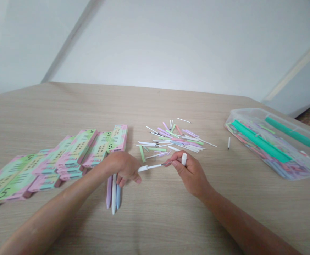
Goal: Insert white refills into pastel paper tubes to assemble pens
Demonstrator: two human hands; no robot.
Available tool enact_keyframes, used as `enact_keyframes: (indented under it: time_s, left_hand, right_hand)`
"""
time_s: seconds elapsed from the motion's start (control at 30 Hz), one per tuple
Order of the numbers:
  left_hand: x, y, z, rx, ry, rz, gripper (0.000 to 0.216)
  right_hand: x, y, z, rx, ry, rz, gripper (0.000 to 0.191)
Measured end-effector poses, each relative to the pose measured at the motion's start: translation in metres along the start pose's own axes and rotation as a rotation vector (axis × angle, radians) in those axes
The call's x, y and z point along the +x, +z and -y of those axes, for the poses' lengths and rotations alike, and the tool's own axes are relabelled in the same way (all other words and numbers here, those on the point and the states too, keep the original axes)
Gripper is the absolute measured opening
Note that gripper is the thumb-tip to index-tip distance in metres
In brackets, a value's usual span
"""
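My left hand (pixel 124 168) is curled shut over the tops of 3 pens (pixel 114 193), 1 purple, 1 white and 1 blue, lying side by side on the table (pixel 171 219). My right hand (pixel 189 171) pinches 1 thin white refill (pixel 149 167) and 1 white cap (pixel 183 158). Beyond lies 1 heap of loose parts (pixel 171 141), too many to count. Overlapping boxes (pixel 72 156) sit left, 1 clear tub (pixel 250 113) right.

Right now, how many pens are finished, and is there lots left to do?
Three pens lie together by the left hand, looking finished. One white pen part is held between the left hand and the right hand, which also grips a white cap. A pile of loose pieces and a tub of more are left.
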State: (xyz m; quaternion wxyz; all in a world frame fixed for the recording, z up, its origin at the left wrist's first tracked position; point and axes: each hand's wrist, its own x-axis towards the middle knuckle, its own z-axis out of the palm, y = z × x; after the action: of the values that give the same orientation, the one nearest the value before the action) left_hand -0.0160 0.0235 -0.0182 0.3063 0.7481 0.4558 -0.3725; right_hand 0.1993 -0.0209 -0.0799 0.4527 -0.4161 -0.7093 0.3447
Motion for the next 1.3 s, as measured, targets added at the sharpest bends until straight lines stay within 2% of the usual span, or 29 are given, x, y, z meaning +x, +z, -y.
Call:
enact_keyframes:
  time_s: [0.33,0.7,1.07,1.2,1.3]
  left_hand:
    - [0.0,0.0,0.001,-0.004,0.006,-0.017,0.049]
    - [0.001,0.0,-0.001,0.012,-0.017,-0.002,0.034]
    - [0.002,0.001,-0.004,-0.006,-0.009,0.027,0.035]
    - [0.001,0.001,-0.003,-0.003,0.005,0.025,0.035]
    - [0.001,0.001,-0.001,0.007,0.01,0.009,0.043]
  right_hand:
    - [-0.001,0.0,0.002,0.004,-0.008,0.014,0.012]
    - [-0.001,0.005,0.002,-0.008,-0.014,0.05,0.009]
    - [-0.003,0.013,0.001,-0.069,0.012,0.09,0.008]
    - [-0.004,0.011,0.002,-0.035,-0.004,0.12,0.022]
    - [-0.004,0.007,0.001,-0.014,-0.022,0.074,0.031]
